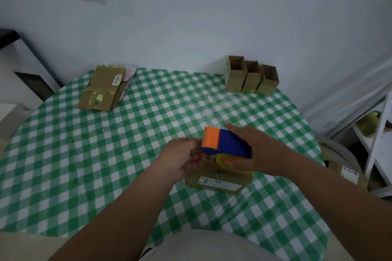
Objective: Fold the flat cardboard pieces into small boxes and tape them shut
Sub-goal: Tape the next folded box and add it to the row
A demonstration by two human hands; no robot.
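My right hand (257, 154) grips a blue and orange tape dispenser (226, 144) with a roll of clear yellowish tape, holding it over a small cardboard box (218, 180) near the table's front. The fingers of my left hand (182, 158) curl at the dispenser's orange toothed end, over the box's left edge. I cannot tell whether they pinch the tape end or hold the box. A white label shows on the box's near face. Part of the box is hidden by both hands.
A stack of flat cardboard pieces (102, 89) lies at the table's back left. Three upright open-topped boxes (251, 76) stand in a row at the back right. The green checked tablecloth (106, 154) covers a round table. White shelving (377, 133) stands at the right.
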